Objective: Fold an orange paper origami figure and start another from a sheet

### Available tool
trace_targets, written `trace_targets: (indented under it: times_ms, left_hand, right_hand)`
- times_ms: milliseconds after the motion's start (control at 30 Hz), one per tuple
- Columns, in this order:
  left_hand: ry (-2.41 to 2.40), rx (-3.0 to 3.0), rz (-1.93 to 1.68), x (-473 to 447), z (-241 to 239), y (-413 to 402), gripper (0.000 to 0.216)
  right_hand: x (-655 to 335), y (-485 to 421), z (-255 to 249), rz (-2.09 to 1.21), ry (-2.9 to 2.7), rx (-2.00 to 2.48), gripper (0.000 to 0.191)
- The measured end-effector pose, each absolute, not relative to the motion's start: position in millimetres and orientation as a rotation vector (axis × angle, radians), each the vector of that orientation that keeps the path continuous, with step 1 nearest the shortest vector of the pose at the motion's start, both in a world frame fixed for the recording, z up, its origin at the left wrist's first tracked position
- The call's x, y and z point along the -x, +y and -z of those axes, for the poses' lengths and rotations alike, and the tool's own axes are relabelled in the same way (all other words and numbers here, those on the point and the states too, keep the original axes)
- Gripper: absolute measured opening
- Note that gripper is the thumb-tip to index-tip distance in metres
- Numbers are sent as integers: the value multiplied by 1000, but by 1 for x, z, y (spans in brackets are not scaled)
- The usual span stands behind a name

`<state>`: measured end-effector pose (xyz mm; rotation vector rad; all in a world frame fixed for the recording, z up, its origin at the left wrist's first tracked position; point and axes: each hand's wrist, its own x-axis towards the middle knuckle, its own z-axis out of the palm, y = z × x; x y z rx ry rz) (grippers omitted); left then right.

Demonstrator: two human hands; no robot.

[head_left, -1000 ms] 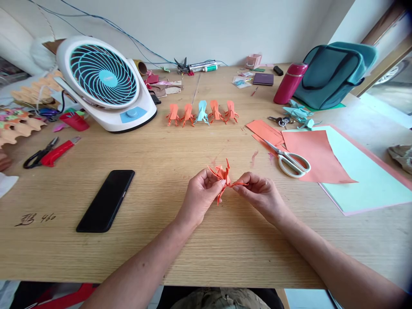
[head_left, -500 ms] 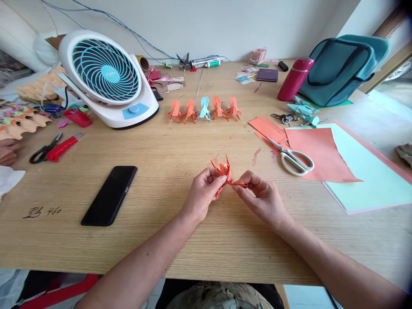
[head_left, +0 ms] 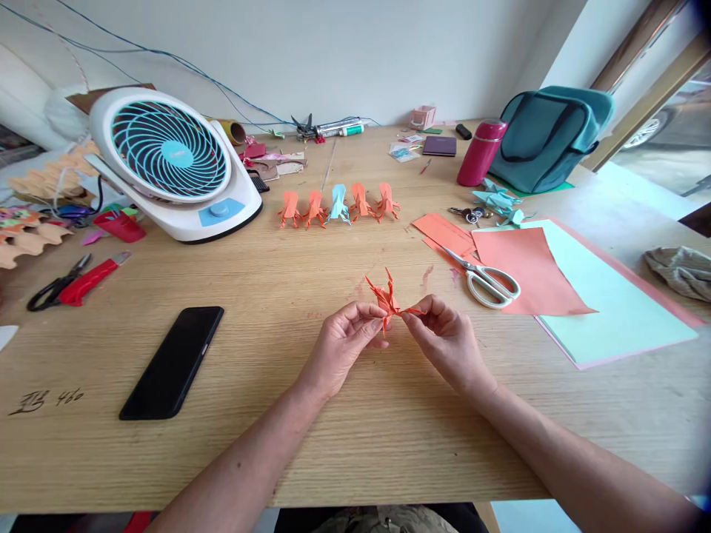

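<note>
Between my two hands, just above the table, is a folded orange paper figure with thin pointed limbs. My left hand pinches its left side with thumb and fingers. On the other side my right hand pinches a narrow limb that sticks out to the right. The fingertips hide parts of the folds. Farther back stands a row of folded paper insects, mostly orange, with a light blue one in the middle.
White-handled scissors lie on orange paper sheets to the right, near keys. A black phone, a red cutter and a fan are on the left. A pink bottle stands before a teal bag.
My left fingers have shifted their pinch lower on the orange figure, baring more of its body. The right hand keeps its pinch. My view has tilted up and turned slightly right.
</note>
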<state>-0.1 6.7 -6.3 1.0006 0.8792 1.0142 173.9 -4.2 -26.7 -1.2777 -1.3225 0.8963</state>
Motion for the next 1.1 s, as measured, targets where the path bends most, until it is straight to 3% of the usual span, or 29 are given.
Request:
trace_targets:
  times_ms: [200,467,767,1100]
  left_hand:
    - [926,-991,-1079,-4,11,7,25]
    - [896,-951,-1109,-6,11,5,22]
    - [830,-799,-1092,-6,4,1,26]
    - [812,-1061,-1102,-3,3,0,14]
  right_hand:
    - [-172,-10,22,-671,-1525,1252,19]
    - [-174,-13,27,-667,-1553,1115,6]
    - [-171,-18,20,-558,-1603,1025,9]
    - [-174,-18,22,-603,-1574,1043,9]
